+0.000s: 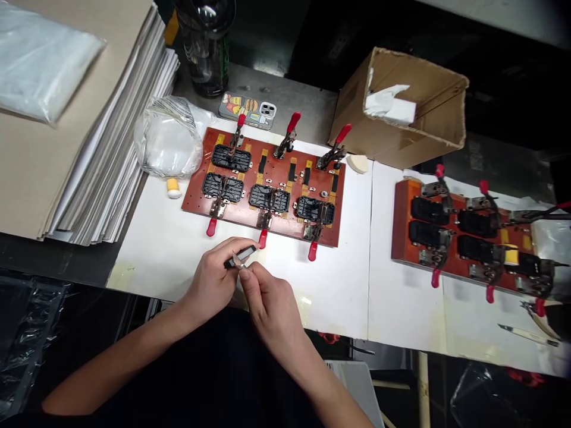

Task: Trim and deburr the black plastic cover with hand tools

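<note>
Across the whole scene extends a long table covered with white paper. At its left stands a thick stack of greyish-brown cardboard and paper sheets. Toward the back right there is an open brown cardboard box, with white paper inside. Left of this box lies a flat, reddish-brown rectangular board. Just before its near edge, the left hand and the right hand come close together. On the board are four black ribbed plastic plates, each under a metal clamp with a red handle. The left hand's fingers are closed on a narrow dark-grey bar, held tilted. With thumb and bent forefinger, the right hand pinches a tiny pointed metal tool, which crosses the bar; whether they touch, I cannot tell.
</note>
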